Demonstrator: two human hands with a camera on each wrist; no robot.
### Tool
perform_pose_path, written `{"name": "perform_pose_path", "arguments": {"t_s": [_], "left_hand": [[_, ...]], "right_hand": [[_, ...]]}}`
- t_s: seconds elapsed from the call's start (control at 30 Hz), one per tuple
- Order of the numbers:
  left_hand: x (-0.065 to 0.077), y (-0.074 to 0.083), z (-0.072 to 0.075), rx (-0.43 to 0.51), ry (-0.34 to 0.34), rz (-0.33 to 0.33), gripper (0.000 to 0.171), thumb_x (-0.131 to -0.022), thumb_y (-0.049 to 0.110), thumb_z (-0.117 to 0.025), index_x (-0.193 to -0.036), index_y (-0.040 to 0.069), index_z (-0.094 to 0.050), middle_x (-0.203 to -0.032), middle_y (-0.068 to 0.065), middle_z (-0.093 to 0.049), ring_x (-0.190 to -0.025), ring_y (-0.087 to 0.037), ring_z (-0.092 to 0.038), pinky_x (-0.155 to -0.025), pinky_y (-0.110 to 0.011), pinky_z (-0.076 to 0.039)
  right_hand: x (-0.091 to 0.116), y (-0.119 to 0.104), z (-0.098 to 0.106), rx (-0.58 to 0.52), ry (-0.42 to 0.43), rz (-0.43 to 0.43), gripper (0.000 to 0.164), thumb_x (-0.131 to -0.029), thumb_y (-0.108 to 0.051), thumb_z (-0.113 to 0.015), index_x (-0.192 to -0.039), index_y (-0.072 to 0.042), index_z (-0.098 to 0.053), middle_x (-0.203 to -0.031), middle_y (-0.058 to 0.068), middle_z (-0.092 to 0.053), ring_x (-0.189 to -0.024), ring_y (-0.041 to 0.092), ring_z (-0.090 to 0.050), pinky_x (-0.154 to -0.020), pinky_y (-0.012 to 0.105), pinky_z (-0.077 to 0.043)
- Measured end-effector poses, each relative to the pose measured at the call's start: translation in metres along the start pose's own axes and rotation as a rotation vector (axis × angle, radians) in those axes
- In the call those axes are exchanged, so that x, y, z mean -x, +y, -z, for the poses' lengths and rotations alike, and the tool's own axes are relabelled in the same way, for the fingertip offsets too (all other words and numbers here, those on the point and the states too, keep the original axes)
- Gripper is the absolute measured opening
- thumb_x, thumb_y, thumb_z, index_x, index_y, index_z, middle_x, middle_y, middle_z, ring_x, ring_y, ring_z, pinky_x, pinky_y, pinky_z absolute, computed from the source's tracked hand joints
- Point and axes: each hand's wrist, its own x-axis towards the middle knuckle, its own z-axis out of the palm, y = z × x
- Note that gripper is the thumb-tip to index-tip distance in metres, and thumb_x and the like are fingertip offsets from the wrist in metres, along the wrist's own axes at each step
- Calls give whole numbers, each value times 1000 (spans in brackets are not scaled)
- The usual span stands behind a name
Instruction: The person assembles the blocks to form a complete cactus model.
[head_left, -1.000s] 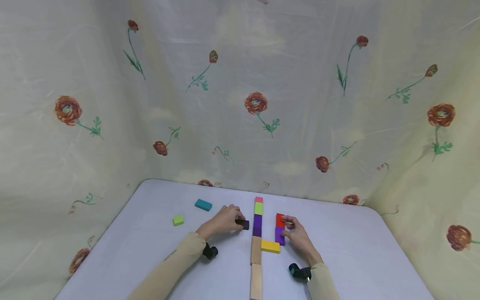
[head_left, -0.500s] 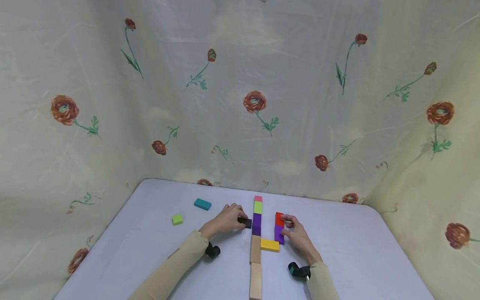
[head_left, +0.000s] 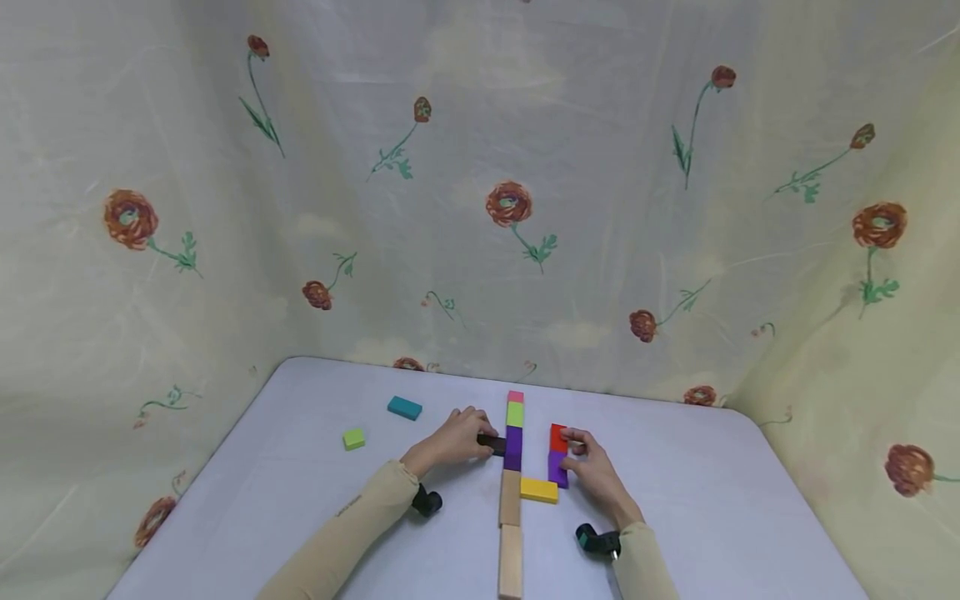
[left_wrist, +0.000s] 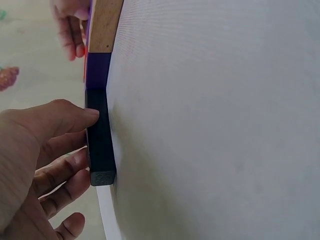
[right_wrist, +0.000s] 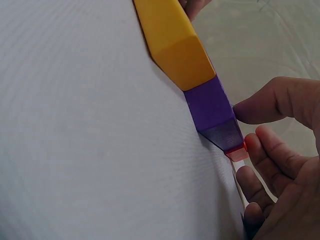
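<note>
In the head view my left hand point(head_left: 456, 437) grips a black block point(left_wrist: 101, 142) lying crosswise, its right end up against a dark purple block point(head_left: 513, 448). The left wrist view shows the thumb on its near side, with fingers round beyond. My right hand point(head_left: 597, 477) is beside a red block point(head_left: 558, 437) and a violet block point(right_wrist: 209, 106) set end to end. Its thumb is at the violet block's right side and its fingertips are by the red one. A yellow block point(head_left: 539, 490) runs from the central row to the violet block.
Two wooden blocks point(head_left: 511, 560) extend the row toward me; lime point(head_left: 515, 414) and pink point(head_left: 516, 397) blocks top its far end. A teal block point(head_left: 405, 407) and a loose lime block point(head_left: 354, 439) lie left on the white table point(head_left: 712, 500). Flowered cloth point(head_left: 585, 275) hangs behind.
My left hand has slid the black block rightward, from a small gap to the side of the dark purple block. The right hand has stayed by the red and violet blocks.
</note>
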Motion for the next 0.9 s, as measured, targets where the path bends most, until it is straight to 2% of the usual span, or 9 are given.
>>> {"name": "perform_pose_path", "arguments": {"t_s": [0.2, 0.37, 0.57, 0.73, 0.9], "left_hand": [[1, -2, 0, -2, 2, -2, 31, -84, 29, -75, -113, 18, -73, -110, 3, -62, -106, -14, -51, -101, -44, -35], [5, 0, 3, -17, 10, 0, 43, -84, 34, -75, -124, 20, -67, -119, 0, -61, -112, -17, -51, -102, -44, -36], [12, 2, 17, 66, 60, 9, 48, -86, 37, -73, -129, 18, -63, -127, -4, -58, -119, -21, -50, -107, -47, -36], [20, 3, 28, 109, 98, 11, 49, -85, 35, -73, -129, 15, -62, -120, -4, -60, -112, -21, -53, -97, -42, -43], [29, 0, 32, 146, 136, 55, 48, -84, 34, -74, -126, 13, -63, -116, -4, -61, -108, -21, -54, -91, -40, -47]], "right_hand": [[0, -1, -1, 28, 10, -2, 53, -84, -9, -63, -135, -10, -48, -129, 10, -53, -113, 26, -45, -92, 38, -38], [0, -2, -2, 16, -2, -13, 54, -84, -9, -63, -136, -11, -47, -130, 10, -53, -115, 26, -45, -95, 41, -38], [1, -3, 0, 28, -10, -4, 52, -86, -8, -63, -136, -11, -47, -133, 10, -52, -117, 27, -45, -97, 43, -38], [2, -5, 2, 28, -10, 5, 52, -86, -8, -62, -136, -10, -47, -134, 11, -52, -116, 28, -44, -97, 44, -37], [2, -6, 3, 21, -16, 5, 52, -85, -7, -61, -136, -9, -47, -133, 11, -53, -116, 28, -44, -96, 43, -37]]}}
